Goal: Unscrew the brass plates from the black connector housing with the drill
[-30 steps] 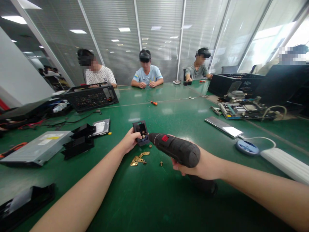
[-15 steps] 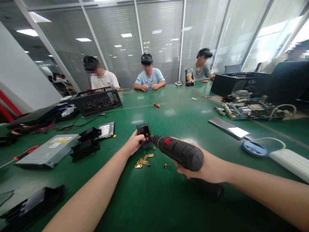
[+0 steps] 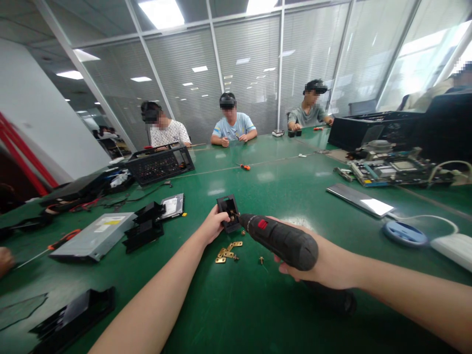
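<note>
At the left edge of the green table (image 3: 210, 309) a co-worker's hand (image 3: 5, 260) shows beside the shaft of a screwdriver (image 3: 65, 239); its grip cannot be made out. Next come a black plastic part (image 3: 75, 314) near the front and a flat metal box (image 3: 96, 235), with two black brackets (image 3: 145, 228) just beside it and a hard drive (image 3: 173, 205) near them. Farther back stands a black computer case (image 3: 162, 164), a person in a white shirt (image 3: 169, 132) behind it.

In the middle, the person's left hand (image 3: 213, 227) has its grip closed on a small black box (image 3: 229, 204), held tilted with its open side toward the person, thumb at the opening. Small brass plates (image 3: 228, 252) lie in a loose pile just below, with a few screws (image 3: 261, 260) near them. The right hand (image 3: 325, 258) grips a black drill (image 3: 282, 242), its nose pointing left at the box's opening; whether the tip touches anything inside is too small to tell.

On the right lie a phone (image 3: 359, 200), a blue disc (image 3: 404, 233) and a circuit board (image 3: 394, 167).
</note>
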The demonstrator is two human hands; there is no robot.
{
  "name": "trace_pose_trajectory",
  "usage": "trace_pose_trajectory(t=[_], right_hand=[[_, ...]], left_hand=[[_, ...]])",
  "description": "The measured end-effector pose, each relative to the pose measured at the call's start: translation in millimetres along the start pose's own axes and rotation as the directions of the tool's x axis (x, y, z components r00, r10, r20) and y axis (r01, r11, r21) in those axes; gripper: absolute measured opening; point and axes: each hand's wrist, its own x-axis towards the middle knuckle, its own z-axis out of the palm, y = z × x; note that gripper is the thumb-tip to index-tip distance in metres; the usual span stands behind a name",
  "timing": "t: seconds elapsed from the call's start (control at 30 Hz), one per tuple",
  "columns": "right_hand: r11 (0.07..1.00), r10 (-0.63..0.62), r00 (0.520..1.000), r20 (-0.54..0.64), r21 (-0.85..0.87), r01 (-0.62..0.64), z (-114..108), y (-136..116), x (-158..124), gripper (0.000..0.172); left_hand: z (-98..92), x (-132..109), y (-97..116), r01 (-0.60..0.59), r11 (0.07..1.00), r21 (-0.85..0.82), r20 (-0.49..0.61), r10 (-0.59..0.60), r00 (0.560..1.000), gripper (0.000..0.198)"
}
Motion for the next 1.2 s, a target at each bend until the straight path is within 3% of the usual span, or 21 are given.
trace_pose_trajectory(t=[0.57, 0.9, 1.2], right_hand=[[0.999, -0.018, 1.000, 0.025, 0.044, 0.016, 1.9, 2.4, 0.1, 0.091], [1.000, -0.023, 1.000, 0.004, -0.016, 0.023, 3.8, -2.1, 0.1, 0.082], [1.000, -0.006, 1.000, 0.008, 0.029, 0.006, 2.7, 2.1, -0.3, 0.090]], left_hand=[[-0.2, 2.6, -3.0, -0.015, 1.000, 0.001, -0.018, 0.015, 1.000, 0.057], [0.2, 1.6, -1.4, -0.014, 1.000, 0.001, -0.012, 0.014, 1.000, 0.053], [0.2, 2.4, -3.4, -0.009, 1.000, -0.021, -0.036, 0.009, 0.999, 0.054]])
